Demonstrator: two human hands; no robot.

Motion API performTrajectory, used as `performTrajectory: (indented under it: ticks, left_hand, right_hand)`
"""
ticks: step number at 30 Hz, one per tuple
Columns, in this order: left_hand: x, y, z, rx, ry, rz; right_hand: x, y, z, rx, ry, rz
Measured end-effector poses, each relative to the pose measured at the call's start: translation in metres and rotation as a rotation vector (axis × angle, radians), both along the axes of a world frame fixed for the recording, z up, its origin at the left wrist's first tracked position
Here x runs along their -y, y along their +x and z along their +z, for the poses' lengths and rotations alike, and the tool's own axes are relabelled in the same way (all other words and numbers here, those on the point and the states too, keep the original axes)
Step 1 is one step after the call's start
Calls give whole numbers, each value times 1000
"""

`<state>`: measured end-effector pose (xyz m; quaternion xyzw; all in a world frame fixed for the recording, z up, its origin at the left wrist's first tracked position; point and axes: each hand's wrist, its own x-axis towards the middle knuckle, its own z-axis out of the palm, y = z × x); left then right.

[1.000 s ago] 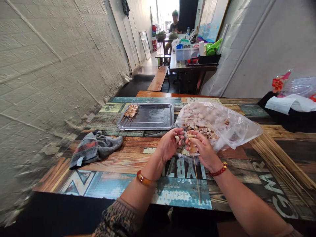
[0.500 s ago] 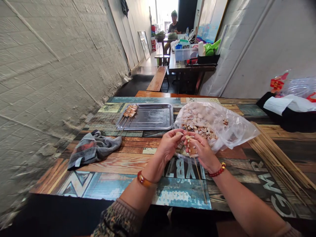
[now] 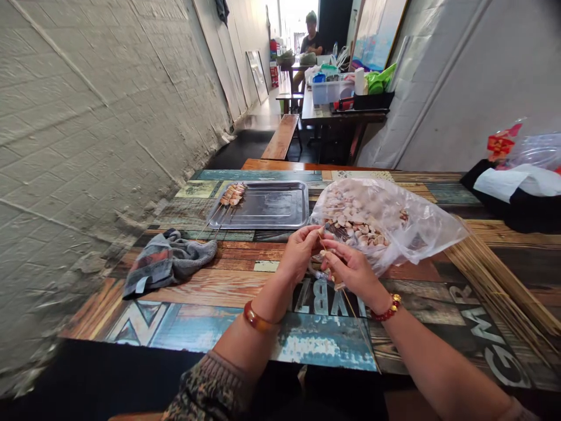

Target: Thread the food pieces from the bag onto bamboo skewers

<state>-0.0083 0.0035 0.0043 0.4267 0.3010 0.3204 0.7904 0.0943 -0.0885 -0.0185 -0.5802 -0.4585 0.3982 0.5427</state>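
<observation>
My right hand (image 3: 353,270) is closed in a pinch round a thin bamboo skewer (image 3: 357,318), whose lower end slants down to the table's near edge. My left hand (image 3: 301,250) is closed, its fingertips together at the skewer's upper end; whatever they pinch is mostly hidden. Some pale food is partly visible on the skewer by the right fingers. Just beyond the hands lies a clear plastic bag (image 3: 421,234), open toward me, full of pale pinkish-brown meat-like pieces (image 3: 362,231). Left of it is a metal tray (image 3: 276,204) with a few loaded skewers (image 3: 233,195) at its left end.
A grey towel (image 3: 175,257) lies left on the patterned wooden table (image 3: 210,292). Bare bamboo skewers (image 3: 499,286) lie in a bundle at right, below a black container (image 3: 504,202). Benches and another table with boxes (image 3: 332,92) stand beyond; a person (image 3: 311,41) sits far back.
The held skewer's lower end has swung right and toward me. Its tip, which stood above my fingers, is now at my left fingertips. My right hand has shifted slightly down.
</observation>
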Motion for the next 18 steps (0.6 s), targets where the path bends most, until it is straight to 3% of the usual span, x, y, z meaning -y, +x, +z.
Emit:
performTrajectory:
  ticks: [8,18]
  left_hand:
    - [-6,-1,-1,52,-29,-42]
    - [-10,-4,-5,73,-12,-80]
  right_hand:
    - [0,2,10,-73,-13,-42]
    - [1,2,8,-108,-4,-38]
